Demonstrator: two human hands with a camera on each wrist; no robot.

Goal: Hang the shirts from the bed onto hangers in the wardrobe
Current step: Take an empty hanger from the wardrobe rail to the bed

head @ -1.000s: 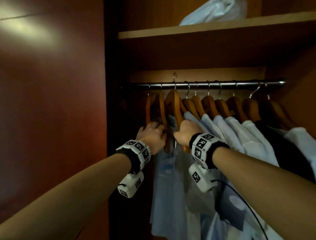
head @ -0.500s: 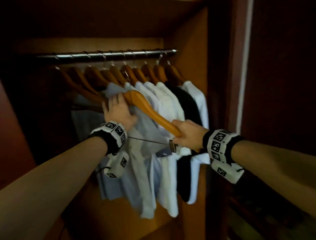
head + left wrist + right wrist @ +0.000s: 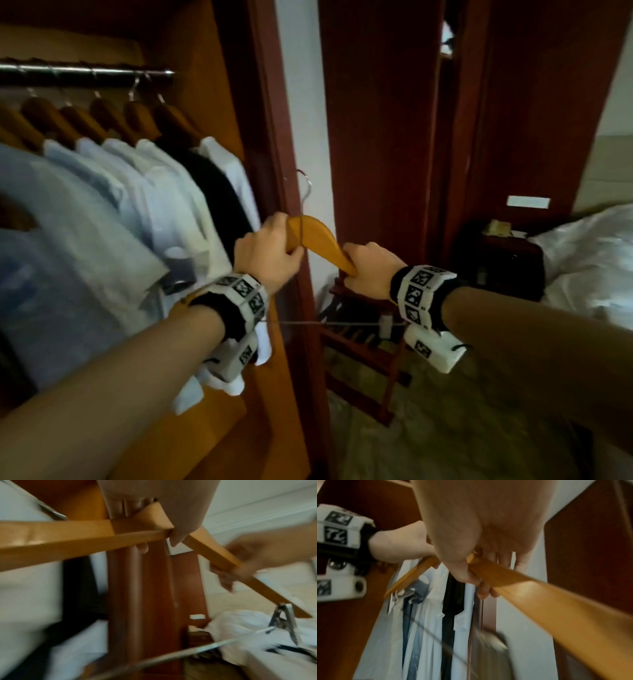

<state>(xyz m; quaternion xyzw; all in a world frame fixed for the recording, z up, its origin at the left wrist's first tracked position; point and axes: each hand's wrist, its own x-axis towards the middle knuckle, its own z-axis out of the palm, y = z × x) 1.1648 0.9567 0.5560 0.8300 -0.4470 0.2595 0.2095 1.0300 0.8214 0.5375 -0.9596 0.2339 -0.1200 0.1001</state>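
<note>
The left hand [image 3: 265, 251] grips the wooden hanger [image 3: 318, 240] near its neck, and the right hand [image 3: 371, 270] clasps its far arm, holding it bare outside the wardrobe [image 3: 219, 113]. I'd say an empty hanger is being fetched. Next it must be carried to the bed [image 3: 589, 260], where a shirt needs threading onto it; no loose shirt is clear from here.

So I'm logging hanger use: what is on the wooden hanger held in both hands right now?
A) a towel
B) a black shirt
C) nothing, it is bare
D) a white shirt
C: the wooden hanger, held by the left hand and right hand, carries no garment.
</note>
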